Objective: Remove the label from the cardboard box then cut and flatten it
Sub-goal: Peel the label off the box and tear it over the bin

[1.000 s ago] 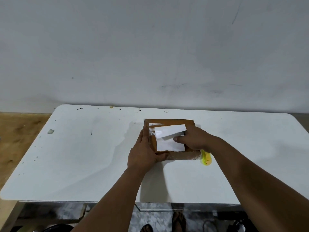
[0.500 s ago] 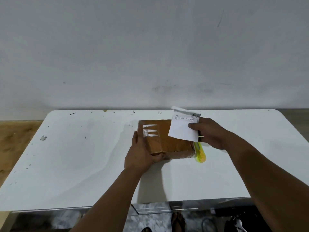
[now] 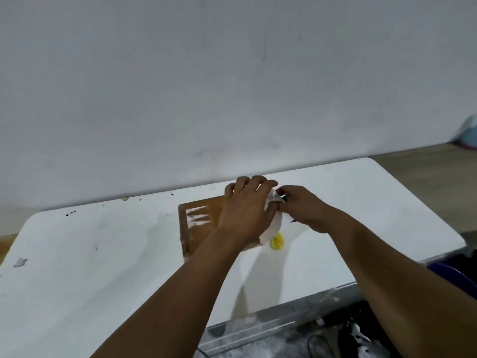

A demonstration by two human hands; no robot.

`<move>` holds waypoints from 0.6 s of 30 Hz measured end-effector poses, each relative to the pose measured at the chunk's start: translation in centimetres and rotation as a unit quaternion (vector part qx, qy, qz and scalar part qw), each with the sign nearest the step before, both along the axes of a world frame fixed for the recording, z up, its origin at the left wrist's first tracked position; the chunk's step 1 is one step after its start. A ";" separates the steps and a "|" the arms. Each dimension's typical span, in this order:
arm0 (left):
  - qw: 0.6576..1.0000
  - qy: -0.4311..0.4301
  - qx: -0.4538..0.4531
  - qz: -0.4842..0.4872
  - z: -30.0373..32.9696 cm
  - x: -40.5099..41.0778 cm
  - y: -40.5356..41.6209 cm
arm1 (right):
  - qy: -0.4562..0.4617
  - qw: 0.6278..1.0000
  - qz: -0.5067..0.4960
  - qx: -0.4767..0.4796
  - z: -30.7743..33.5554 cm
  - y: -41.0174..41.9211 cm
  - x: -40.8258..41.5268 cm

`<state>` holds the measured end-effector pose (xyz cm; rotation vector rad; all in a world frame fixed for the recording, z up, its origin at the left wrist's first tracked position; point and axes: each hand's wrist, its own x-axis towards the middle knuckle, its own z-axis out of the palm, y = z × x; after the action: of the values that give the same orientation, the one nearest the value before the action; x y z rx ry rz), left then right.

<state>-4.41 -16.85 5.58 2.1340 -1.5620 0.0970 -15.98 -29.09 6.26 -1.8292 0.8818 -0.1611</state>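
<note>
table edge (image 3: 335, 288): white, closest, bare in front
yellow cutter (image 3: 277, 241): on the table, just right of the box, mostly hidden
right hand (image 3: 302, 209): pinching the label (image 3: 272, 223), fingers curled
left hand (image 3: 246, 208): over the box, on the label too, grip unclear
label: thin, floppy, probably sticky, crumples easy
cardboard box (image 3: 200, 223): mid-table, light but stiff, best held by the edges

Bare forearms, no sleeves; hands (image 3: 247, 213) ungloved, ringless.

I saw dim, even light, soft forearm shadows on the table (image 3: 103, 254), motion blur throughout and wide-angle bending at the edges.
</note>
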 end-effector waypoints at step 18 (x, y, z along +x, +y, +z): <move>0.952 0.218 0.121 -0.176 0.0 -23.7 -11.3 | 0.054 0.955 -0.163 -0.243 -0.3 -3.8 -29.2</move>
<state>-28.07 -28.16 5.57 1.8358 -1.7088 -0.6713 -45.15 -32.86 6.00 -2.1420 1.3065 -0.5301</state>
